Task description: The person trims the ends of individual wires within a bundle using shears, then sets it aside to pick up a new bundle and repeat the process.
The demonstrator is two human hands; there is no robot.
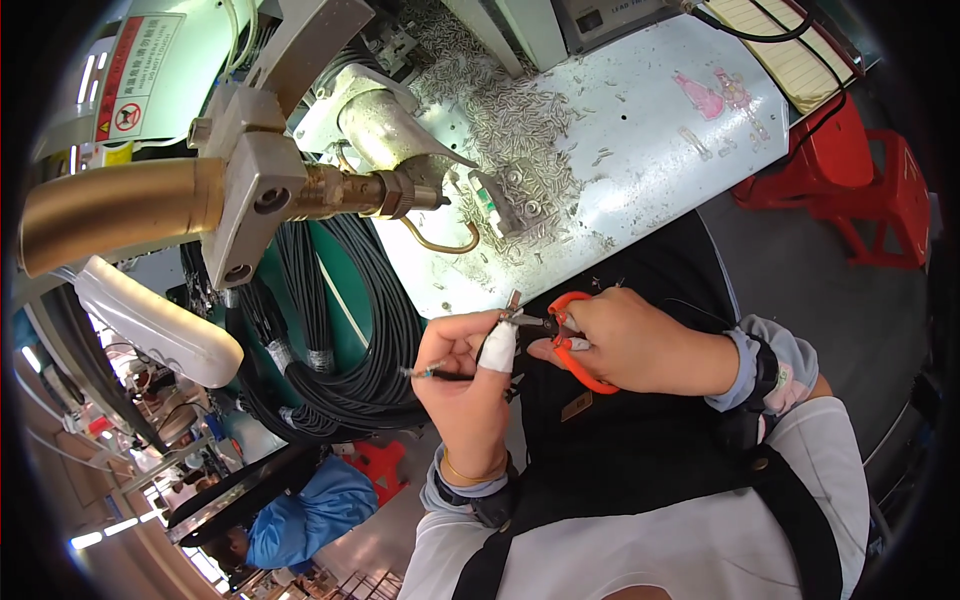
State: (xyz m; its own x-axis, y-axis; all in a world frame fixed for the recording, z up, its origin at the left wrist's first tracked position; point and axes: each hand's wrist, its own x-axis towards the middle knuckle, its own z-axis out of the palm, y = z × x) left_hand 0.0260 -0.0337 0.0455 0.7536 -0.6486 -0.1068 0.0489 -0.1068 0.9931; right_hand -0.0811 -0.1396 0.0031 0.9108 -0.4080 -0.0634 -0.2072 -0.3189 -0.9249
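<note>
My left hand, its thumb wrapped in white tape, is closed in a pinch. At its thumb and fingertip stands a small metal connector. A short piece of dark cable pokes out from under its curled fingers. My right hand is wrapped round red-handled pliers. Their jaws point left and reach the connector at my left thumb tip; whether they bite on it is too small to tell. Both hands are just in front of the bench's near edge, above my black apron.
A machine with a brass-coloured nozzle overhangs the white bench, where many small metal pieces lie scattered. Coils of black cable and a white lamp are at left. Red stools stand right. A person in blue sits lower left.
</note>
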